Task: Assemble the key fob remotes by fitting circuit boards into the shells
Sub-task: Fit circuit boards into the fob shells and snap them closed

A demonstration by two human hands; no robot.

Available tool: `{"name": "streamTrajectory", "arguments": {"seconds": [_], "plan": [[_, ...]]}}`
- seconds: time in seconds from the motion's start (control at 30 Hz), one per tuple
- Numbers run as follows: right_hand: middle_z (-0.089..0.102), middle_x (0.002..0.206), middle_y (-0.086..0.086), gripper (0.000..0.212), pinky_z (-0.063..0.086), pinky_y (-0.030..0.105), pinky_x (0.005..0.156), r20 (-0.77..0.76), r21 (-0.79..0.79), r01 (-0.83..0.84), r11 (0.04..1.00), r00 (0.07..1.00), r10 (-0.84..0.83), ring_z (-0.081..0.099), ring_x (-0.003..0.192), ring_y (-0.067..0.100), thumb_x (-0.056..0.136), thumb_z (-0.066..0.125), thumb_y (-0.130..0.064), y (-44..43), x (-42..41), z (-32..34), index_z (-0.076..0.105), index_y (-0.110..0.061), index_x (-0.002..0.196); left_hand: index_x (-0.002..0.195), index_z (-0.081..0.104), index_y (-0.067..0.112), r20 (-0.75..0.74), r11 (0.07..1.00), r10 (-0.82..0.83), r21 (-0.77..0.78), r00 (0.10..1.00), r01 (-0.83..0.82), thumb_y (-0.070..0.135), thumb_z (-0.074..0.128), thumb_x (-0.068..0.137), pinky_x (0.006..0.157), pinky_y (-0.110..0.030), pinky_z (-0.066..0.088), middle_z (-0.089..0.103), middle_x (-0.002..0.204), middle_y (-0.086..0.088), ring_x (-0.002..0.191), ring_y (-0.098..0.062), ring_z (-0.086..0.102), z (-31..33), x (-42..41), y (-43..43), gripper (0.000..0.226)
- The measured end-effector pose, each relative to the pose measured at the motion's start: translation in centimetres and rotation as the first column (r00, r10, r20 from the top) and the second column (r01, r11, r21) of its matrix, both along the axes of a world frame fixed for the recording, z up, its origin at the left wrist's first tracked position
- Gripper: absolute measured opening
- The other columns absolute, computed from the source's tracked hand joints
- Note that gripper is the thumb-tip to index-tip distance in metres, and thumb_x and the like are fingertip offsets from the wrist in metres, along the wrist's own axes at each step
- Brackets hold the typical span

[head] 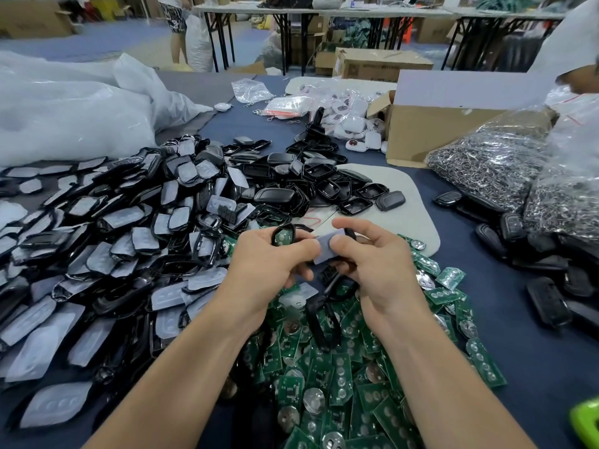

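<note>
Above the heap of circuit boards, left hand with fingers curled round a black shell, a green board seemingly seated inside, right hand pinching a grey button pad between thumb and fingers

A black shell holding a green board is gripped by the left hand; a translucent button pad is pinched by the right hand.
</note>
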State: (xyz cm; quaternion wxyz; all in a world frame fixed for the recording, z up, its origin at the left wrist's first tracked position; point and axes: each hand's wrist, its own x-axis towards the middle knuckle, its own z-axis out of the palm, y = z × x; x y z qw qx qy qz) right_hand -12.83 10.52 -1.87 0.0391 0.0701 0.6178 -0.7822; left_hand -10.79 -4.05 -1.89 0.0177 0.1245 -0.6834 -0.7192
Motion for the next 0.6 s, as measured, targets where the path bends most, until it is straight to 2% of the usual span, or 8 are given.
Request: {"name": "streamTrajectory", "arguments": {"seconds": [0.13, 0.23, 0.27, 0.33, 0.43, 0.53, 0.6], "plan": [[0.07, 0.085, 0.014, 0.026, 0.054, 0.033, 0.065, 0.078, -0.099, 0.001, 0.995, 0.997, 0.007, 0.058, 0.057, 0.015, 0.088, 0.068, 0.007, 0.3, -0.3, 0.2, 0.079, -0.016, 0.094, 0.093, 0.08, 0.011, -0.004, 0.995, -0.094, 0.026, 0.996, 0.094, -0.009, 0.079, 0.08, 0.041, -0.017, 0.037, 0.073, 0.068, -0.006, 0.05, -0.012, 0.062, 0.2, 0.0, -0.3, 0.024], [0.073, 0.088, 0.008, 0.027, 0.054, 0.026, 0.062, 0.121, -0.196, -0.071, 0.978, 0.988, 0.096, 0.063, 0.067, 0.015, 0.092, 0.065, 0.005, 0.7, -0.6, 0.1, 0.078, -0.017, 0.1, 0.099, 0.08, 0.012, 0.023, 0.994, -0.094, 0.059, 0.995, 0.093, -0.011, 0.076, 0.081, 0.041, -0.017, 0.036, 0.074, 0.073, -0.007, 0.052, -0.012, 0.063, 0.3, -0.1, -0.8, 0.029], [0.073, 0.087, 0.005, 0.027, 0.053, 0.025, 0.062, 0.113, -0.189, -0.09, 0.978, 0.987, 0.113, 0.063, 0.069, 0.014, 0.092, 0.065, 0.005, 0.8, -0.7, 0.0, 0.078, -0.017, 0.101, 0.098, 0.079, 0.012, 0.035, 0.993, -0.087, 0.077, 0.996, 0.084, -0.01, 0.076, 0.083, 0.041, -0.017, 0.036, 0.073, 0.074, -0.008, 0.053, -0.012, 0.064, 0.3, -0.1, -0.9, 0.027], [0.072, 0.079, 0.002, 0.026, 0.052, 0.026, 0.063, 0.066, -0.078, -0.102, 0.992, 0.992, 0.107, 0.061, 0.067, 0.014, 0.092, 0.068, 0.003, 0.7, -0.7, -0.2, 0.078, -0.018, 0.103, 0.099, 0.079, 0.011, 0.058, 0.991, -0.083, 0.111, 0.995, 0.076, -0.006, 0.074, 0.085, 0.041, -0.017, 0.035, 0.075, 0.076, -0.009, 0.056, -0.011, 0.067, 0.4, -0.1, -1.1, 0.023], [0.068, 0.065, -0.002, 0.023, 0.05, 0.024, 0.057, -0.008, 0.057, -0.057, 0.997, 0.998, 0.057, 0.057, 0.055, 0.012, 0.09, 0.072, 0.001, 0.4, -0.5, -0.4, 0.078, -0.019, 0.099, 0.102, 0.078, 0.008, 0.065, 0.99, -0.081, 0.124, 0.995, 0.072, -0.004, 0.075, 0.086, 0.041, -0.016, 0.036, 0.078, 0.08, -0.01, 0.059, -0.011, 0.071, 0.4, -0.1, -1.2, 0.02], [0.067, 0.061, -0.003, 0.023, 0.05, 0.022, 0.052, -0.04, 0.095, -0.021, 0.995, 0.999, 0.025, 0.056, 0.049, 0.01, 0.087, 0.074, 0.003, 0.3, -0.3, -0.5, 0.077, -0.018, 0.097, 0.1, 0.079, 0.009, 0.036, 0.998, -0.06, 0.032, 0.998, 0.058, -0.005, 0.076, 0.085, 0.041, -0.017, 0.038, 0.078, 0.08, -0.013, 0.059, -0.014, 0.071, 0.3, 0.1, -1.0, 0.02], [0.066, 0.059, -0.003, 0.026, 0.05, 0.023, 0.051, -0.059, 0.124, -0.006, 0.992, 0.998, 0.013, 0.054, 0.047, 0.009, 0.085, 0.074, 0.005, 0.2, -0.2, -0.5, 0.077, -0.019, 0.094, 0.092, 0.081, 0.014, -0.015, 0.997, -0.012, -0.071, 1.0, 0.011, -0.006, 0.078, 0.082, 0.041, -0.018, 0.039, 0.076, 0.072, -0.014, 0.054, -0.014, 0.069, 0.1, 0.1, -0.7, 0.022]]}}
